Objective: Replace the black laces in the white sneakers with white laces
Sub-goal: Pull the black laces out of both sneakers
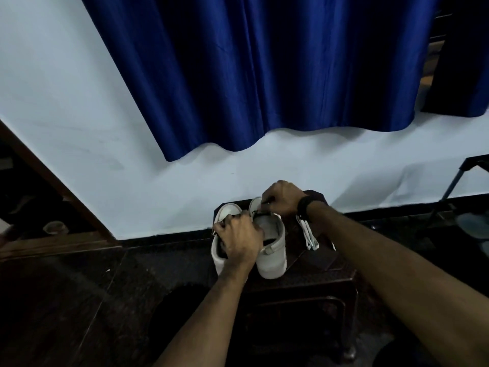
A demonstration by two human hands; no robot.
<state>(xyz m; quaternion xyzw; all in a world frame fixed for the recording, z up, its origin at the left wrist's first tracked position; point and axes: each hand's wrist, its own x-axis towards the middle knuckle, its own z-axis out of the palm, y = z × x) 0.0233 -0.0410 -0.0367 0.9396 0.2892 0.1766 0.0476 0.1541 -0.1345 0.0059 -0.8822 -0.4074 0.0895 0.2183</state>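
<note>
Writing: none could be read on any surface.
Curtain [264, 75]: glossy blue fabric hung in soft folds.
Stool [312, 274]: dark, carved-looking top bearing everything below.
Sneakers [272, 250]: smooth white pair, heels toward the camera, side by side.
Left hand [239, 241]: fingers curled over the left shoe's collar, gripping it.
Right hand [281, 201]: fingers pinched the black lace [260, 211] at the right shoe's tongue.
White laces [308, 233]: flat bundle just right of the shoes.

Smooth matt white sneakers [272, 250], flat woven white laces [309, 234], glossy dark stool [317, 266], satiny blue curtain [264, 75]
</note>
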